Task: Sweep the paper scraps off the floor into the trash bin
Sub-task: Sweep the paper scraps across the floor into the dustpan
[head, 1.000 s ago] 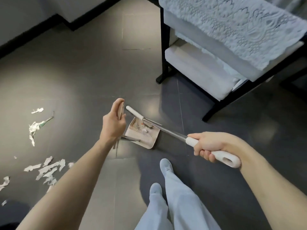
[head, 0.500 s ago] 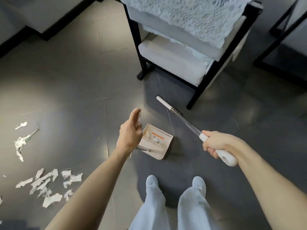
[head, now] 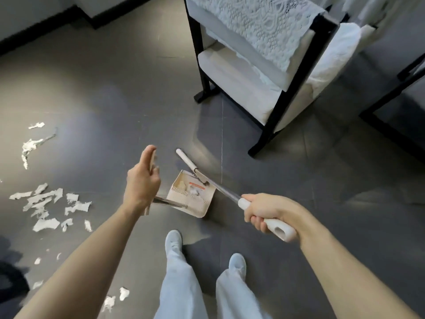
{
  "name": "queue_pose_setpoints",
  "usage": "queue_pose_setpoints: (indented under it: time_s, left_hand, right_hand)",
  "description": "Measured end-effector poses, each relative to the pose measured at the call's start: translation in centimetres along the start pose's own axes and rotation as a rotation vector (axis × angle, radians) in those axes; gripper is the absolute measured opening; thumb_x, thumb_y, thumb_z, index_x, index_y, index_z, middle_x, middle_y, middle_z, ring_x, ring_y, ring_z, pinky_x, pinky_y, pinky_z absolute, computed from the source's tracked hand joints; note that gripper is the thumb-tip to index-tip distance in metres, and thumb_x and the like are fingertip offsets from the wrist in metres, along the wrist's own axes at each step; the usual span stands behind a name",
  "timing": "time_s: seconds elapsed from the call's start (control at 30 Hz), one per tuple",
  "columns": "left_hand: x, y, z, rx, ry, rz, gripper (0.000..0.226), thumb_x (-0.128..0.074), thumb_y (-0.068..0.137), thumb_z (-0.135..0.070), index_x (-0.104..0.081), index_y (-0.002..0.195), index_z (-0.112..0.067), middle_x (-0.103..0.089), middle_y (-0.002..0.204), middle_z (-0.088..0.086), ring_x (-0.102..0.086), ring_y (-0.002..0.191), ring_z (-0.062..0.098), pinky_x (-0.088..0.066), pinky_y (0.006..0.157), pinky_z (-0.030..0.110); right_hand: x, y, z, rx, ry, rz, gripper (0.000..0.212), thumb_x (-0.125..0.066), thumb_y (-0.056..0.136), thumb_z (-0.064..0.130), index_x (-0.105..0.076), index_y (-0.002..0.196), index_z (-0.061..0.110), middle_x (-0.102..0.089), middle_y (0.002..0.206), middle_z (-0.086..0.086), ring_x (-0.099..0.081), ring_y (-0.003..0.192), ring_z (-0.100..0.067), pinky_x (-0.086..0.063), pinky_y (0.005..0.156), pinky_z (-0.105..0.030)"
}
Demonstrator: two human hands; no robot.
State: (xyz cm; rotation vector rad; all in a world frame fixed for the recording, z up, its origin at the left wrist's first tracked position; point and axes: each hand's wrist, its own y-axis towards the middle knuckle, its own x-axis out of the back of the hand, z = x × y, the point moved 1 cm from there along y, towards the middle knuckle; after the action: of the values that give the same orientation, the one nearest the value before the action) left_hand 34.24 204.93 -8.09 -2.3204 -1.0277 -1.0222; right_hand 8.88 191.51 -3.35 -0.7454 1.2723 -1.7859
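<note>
Broom now over dustpan; scraps left of fingers

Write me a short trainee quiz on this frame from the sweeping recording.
1. True or false: the left hand is empty.
2. The paper scraps lie mostly: A) left of the dustpan; B) inside it; C) right of it.
3. Fill in: the right hand grips the handle of the ___.
Key: 1 false, its fingers curl round the dustpan's handle; 2 A; 3 broom.
</note>
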Motion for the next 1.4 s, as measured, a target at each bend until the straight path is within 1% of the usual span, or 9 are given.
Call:
queue_pose_setpoints:
  time_s: [0.3,0.43,0.53,0.6,0.73,0.93,1.1,1.2,1.4]
  left_hand:
    - [4.3,-5.3,3.9,0.265,-0.046,-0.360,0.043,-0.052,0.090,-0.007,-0.044,0.127,-0.028,-0.057,0.098,-0.008,-0.052,0.079,0.018,-0.033,0.072,0.022]
    - [6.6,-3.9,6.6,0.324,-0.080,-0.478,0.044,-0.054,0.089,-0.007,-0.047,0.128,-0.025,-0.063,0.112,-0.003,-0.058,0.089,0.023,-0.032,0.073,0.019]
    - [8.6,-1.5,8.6,0.377,-0.098,-0.547,0.046,-0.056,0.087,-0.007,-0.048,0.128,-0.027,-0.061,0.100,-0.003,-0.053,0.082,0.022,-0.032,0.073,0.020]
    - [10.2,0.7,9.9,0.411,-0.110,-0.546,0.047,-0.055,0.088,-0.009,-0.046,0.128,-0.031,-0.057,0.094,-0.006,-0.051,0.080,0.022,-0.034,0.074,0.024]
    - [13.0,5.0,12.0,0.444,-0.117,-0.517,0.045,-0.052,0.090,-0.010,-0.044,0.128,-0.033,-0.058,0.091,-0.002,-0.053,0.078,0.026,-0.038,0.073,0.029]
    - [15.7,9.6,15.1,0.531,-0.160,-0.518,0.045,-0.050,0.089,-0.006,-0.044,0.127,-0.029,-0.059,0.087,0.004,-0.062,0.073,0.037,-0.053,0.074,0.042]
    - [16.9,12.6,18.1,0.583,-0.127,-0.553,0.044,-0.051,0.089,-0.003,-0.048,0.129,-0.022,-0.061,0.097,0.002,-0.057,0.088,0.032,-0.034,0.074,0.026]
    - [17.2,13.9,19.4,0.623,-0.114,-0.574,0.047,-0.054,0.088,-0.003,-0.049,0.128,-0.026,-0.065,0.102,0.007,-0.055,0.084,0.030,-0.032,0.073,0.024]
    - [18.4,17.1,21.7,0.708,-0.121,-0.614,0.047,-0.058,0.086,-0.005,-0.051,0.123,-0.034,-0.061,0.098,-0.014,-0.061,0.090,0.025,-0.036,0.076,0.022]
  right_hand:
    - [-1.2,0.0,7.6,0.124,-0.252,0.034,0.066,-0.044,0.090,-0.007,-0.035,0.142,0.033,-0.043,0.058,-0.001,-0.037,0.030,-0.003,-0.030,0.031,-0.012]
    - [-4.7,2.1,12.4,0.164,-0.335,0.096,0.037,-0.043,0.090,-0.007,-0.049,0.110,0.024,-0.041,0.060,-0.001,-0.035,0.030,-0.003,-0.029,0.031,-0.012]
    - [-7.9,4.5,16.4,0.171,-0.334,0.107,0.050,-0.044,0.090,-0.008,-0.046,0.129,0.024,-0.040,0.059,-0.001,-0.035,0.030,-0.003,-0.030,0.032,-0.012]
    - [-10.2,6.0,19.1,0.177,-0.320,0.108,0.056,-0.043,0.090,-0.008,-0.042,0.138,0.022,-0.041,0.060,-0.001,-0.036,0.030,-0.003,-0.030,0.032,-0.011]
    - [-14.3,8.3,24.4,0.208,-0.356,0.103,0.051,-0.044,0.090,-0.008,-0.042,0.137,0.012,-0.041,0.062,-0.002,-0.036,0.032,-0.004,-0.030,0.034,-0.012]
    - [-17.7,12.1,32.0,0.239,-0.484,0.051,0.051,-0.042,0.089,-0.006,-0.043,0.137,0.013,-0.047,0.066,-0.005,-0.038,0.042,-0.007,-0.032,0.035,-0.013]
    - [-19.0,16.4,39.6,0.283,-0.709,0.006,0.050,-0.045,0.087,-0.004,-0.044,0.136,0.008,-0.049,0.066,-0.008,-0.041,0.050,-0.014,-0.036,0.048,-0.026]
    - [-19.8,19.8,44.3,0.308,-0.867,-0.034,0.054,-0.045,0.085,-0.002,-0.042,0.137,0.011,-0.054,0.070,-0.011,-0.046,0.054,-0.018,-0.040,0.058,-0.032]
    - [-22.0,25.0,51.0,0.255,-1.109,-0.020,0.050,-0.045,0.083,0.000,-0.041,0.133,0.007,-0.056,0.074,-0.014,-0.050,0.067,-0.027,-0.042,0.069,-0.035]
